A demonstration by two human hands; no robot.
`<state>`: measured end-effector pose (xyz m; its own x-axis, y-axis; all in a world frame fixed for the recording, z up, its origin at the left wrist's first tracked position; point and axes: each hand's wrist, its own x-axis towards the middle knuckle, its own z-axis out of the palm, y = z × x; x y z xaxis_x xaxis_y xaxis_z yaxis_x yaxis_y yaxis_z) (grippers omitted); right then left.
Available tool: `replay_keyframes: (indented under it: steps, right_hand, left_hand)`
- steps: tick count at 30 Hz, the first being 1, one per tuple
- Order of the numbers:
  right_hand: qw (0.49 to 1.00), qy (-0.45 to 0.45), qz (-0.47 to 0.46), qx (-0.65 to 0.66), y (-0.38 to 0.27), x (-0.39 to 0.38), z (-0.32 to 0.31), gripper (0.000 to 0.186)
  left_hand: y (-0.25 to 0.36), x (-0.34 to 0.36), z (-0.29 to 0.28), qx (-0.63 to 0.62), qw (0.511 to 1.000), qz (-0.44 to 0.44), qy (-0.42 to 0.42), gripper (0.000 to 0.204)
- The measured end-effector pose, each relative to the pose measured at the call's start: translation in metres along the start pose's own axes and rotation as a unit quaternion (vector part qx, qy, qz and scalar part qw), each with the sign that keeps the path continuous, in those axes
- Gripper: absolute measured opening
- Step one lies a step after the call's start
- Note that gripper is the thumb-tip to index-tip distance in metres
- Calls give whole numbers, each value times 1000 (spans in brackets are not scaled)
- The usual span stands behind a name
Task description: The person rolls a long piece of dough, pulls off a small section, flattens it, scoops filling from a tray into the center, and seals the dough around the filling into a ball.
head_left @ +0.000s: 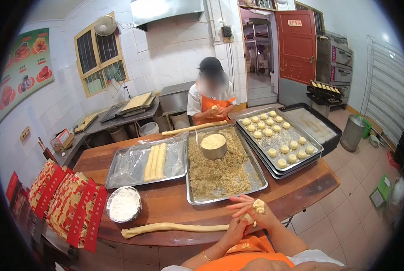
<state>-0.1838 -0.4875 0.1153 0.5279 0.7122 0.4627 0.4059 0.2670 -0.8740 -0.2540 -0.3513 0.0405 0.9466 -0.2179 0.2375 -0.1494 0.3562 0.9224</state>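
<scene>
Near the front edge of the table, my hands meet over small pieces of pale dough. My left hand (232,233) is closed round a piece of dough (248,219), partly hidden between the palms. Above it, my right hand (266,218) has its fingers stretched toward the left. A knobbly dough lump (259,206) is lodged at the thumb side of that hand. To the left of my hands lies a long dough rope (174,228). Beyond them stands a metal tray of crumbly brown filling (224,180), with a round metal container of yellowish crumbs (213,145) on it.
A tray with dough strips (155,161) and plastic film lies left, near a bowl of white flour (123,204). Stacked trays hold round dough pieces (268,132) at right. Across the table, a co-worker (211,97) handles dough beside another rope (194,128). Red packages (66,203) crowd the left.
</scene>
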Motion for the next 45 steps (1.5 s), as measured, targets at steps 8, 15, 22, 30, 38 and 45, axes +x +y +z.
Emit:
replay_keyframes:
  steps: [8, 15, 22, 30, 38, 45]
  right_hand:
    - [999, -11, -24, 31, 1, 22, 39, 58]
    - [997, -60, 47, 25, 26, 25, 37, 59]
    - [991, 28, 50, 124, -1, 30, 60, 53]
    - [999, -22, 12, 35, 32, 21, 42, 49]
    - [996, -83, -11, -20, 23, 24, 37, 63]
    - [996, 41, 37, 66, 17, 17, 48, 57]
  left_hand:
    - [-3, -27, -28, -37, 998, 13, 58, 71]
    - [-31, -18, -47, 17, 989, 35, 141, 58]
    - [-34, -40, -49, 33, 991, 81, 102, 63]
    - [14, -10, 10, 163, 930, 210, 254, 81]
    - [-49, -39, -75, -10, 999, 28, -34, 69]
    - [3, -29, -15, 202, 952, 177, 148, 73]
